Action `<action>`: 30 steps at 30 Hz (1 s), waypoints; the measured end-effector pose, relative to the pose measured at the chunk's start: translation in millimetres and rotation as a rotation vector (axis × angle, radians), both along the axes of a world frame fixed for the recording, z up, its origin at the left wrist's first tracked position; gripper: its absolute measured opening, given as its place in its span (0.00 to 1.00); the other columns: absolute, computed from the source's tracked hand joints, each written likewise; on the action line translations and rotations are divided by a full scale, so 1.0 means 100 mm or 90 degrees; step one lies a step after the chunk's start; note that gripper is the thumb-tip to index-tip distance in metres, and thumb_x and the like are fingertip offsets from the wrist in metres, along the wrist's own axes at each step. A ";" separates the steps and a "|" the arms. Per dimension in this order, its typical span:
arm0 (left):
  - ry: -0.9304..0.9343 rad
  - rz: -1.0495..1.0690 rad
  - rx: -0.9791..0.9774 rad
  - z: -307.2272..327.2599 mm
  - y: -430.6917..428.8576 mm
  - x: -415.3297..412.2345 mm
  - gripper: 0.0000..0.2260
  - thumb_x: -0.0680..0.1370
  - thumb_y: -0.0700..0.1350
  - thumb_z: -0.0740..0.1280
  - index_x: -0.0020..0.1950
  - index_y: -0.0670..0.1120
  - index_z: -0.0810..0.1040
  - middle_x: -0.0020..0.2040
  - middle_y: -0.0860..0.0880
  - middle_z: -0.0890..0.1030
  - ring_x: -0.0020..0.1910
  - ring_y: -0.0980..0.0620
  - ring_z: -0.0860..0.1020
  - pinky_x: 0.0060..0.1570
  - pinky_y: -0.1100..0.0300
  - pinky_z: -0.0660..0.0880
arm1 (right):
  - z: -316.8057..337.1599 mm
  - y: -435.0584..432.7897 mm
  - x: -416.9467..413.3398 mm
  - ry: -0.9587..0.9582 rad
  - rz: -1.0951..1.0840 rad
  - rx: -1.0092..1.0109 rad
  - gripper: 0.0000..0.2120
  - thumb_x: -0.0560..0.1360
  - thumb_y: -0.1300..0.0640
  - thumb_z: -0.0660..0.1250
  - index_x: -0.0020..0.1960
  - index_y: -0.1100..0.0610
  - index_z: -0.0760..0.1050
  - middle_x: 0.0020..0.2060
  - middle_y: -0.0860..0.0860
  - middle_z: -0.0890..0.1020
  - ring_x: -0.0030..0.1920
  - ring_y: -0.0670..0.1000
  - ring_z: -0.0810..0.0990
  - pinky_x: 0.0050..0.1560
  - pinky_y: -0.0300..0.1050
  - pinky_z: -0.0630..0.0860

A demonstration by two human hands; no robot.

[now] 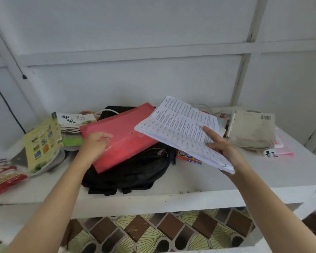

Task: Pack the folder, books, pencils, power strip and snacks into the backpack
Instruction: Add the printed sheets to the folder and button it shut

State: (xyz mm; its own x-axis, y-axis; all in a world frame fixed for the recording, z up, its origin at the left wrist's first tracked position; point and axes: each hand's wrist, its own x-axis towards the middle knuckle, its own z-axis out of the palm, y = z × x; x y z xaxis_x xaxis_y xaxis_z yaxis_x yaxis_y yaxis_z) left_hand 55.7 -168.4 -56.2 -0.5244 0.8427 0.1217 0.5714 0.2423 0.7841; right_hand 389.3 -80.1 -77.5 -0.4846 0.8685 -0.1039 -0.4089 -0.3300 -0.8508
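Note:
A black backpack [135,170] lies flat on the white table [190,196]. On top of it rests a red folder [124,136], which my left hand [96,143] grips at its left edge. My right hand [220,143] holds a stack of printed white papers [181,130] tilted just right of the folder. Books [67,125] lie at the left, snack packets [5,176] at the far left. A box of pencils [189,157] peeks out under the papers. A worn beige book [252,128] lies at the right, with a white plug [269,153] and cable beside it.
A yellow-green booklet [42,145] leans over a plate at the left. Pink sheets [283,147] lie under the beige book. A white panelled wall stands right behind the table. Below the table's front edge is a patterned floor [153,232].

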 end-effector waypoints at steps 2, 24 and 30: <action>-0.002 -0.104 -0.091 -0.01 -0.13 0.03 0.11 0.73 0.35 0.68 0.44 0.52 0.80 0.47 0.48 0.82 0.41 0.53 0.79 0.41 0.63 0.75 | 0.01 -0.01 0.01 -0.004 0.010 -0.013 0.23 0.77 0.71 0.50 0.64 0.53 0.73 0.47 0.49 0.81 0.35 0.46 0.84 0.28 0.34 0.75; 0.475 -0.105 -0.160 -0.49 -0.50 0.10 0.36 0.75 0.61 0.63 0.76 0.50 0.53 0.75 0.43 0.59 0.73 0.43 0.59 0.69 0.47 0.56 | -0.21 0.11 0.45 -0.218 0.331 -0.053 0.33 0.47 0.62 0.83 0.52 0.53 0.83 0.59 0.54 0.80 0.52 0.54 0.82 0.42 0.44 0.81; 0.487 -0.071 -0.097 -0.42 -0.46 0.16 0.48 0.65 0.61 0.73 0.77 0.50 0.49 0.74 0.44 0.57 0.71 0.43 0.57 0.66 0.48 0.59 | -0.17 0.08 0.41 -0.154 0.367 -0.096 0.38 0.51 0.65 0.82 0.60 0.56 0.79 0.60 0.59 0.78 0.51 0.58 0.82 0.42 0.48 0.82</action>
